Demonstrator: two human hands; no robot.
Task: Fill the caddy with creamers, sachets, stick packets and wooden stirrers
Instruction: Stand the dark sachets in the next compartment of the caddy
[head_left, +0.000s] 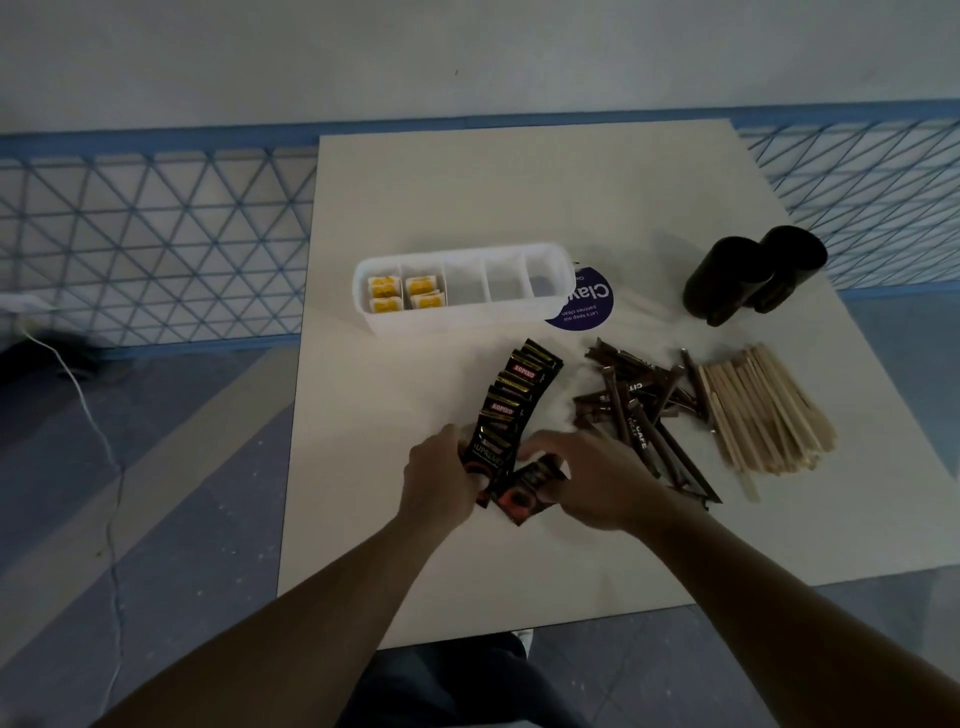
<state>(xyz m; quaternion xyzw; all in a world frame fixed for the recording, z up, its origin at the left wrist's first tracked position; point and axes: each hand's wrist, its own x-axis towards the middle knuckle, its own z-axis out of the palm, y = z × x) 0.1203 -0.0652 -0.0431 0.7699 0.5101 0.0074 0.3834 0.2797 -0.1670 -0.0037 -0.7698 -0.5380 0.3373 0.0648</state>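
Note:
A white five-compartment caddy (545, 306) stands at mid-table; its two left compartments hold yellow creamers (385, 296). A fanned row of black sachets (511, 402) lies in front of it. My left hand (441, 480) grips the near end of that row. My right hand (587, 483) holds the black sachets (524, 493) lying beside it, fingers curled over them. Brown stick packets (639, 410) form a loose pile to the right. Wooden stirrers (769, 410) lie in a bundle further right.
Two black cylinders (748, 275) lie at the back right. A purple round sticker (587, 306) shows beside the caddy. The table (519, 197) ends just beyond my forearms. A blue-lined fence runs behind, and a white cable (98, 431) trails on the floor at left.

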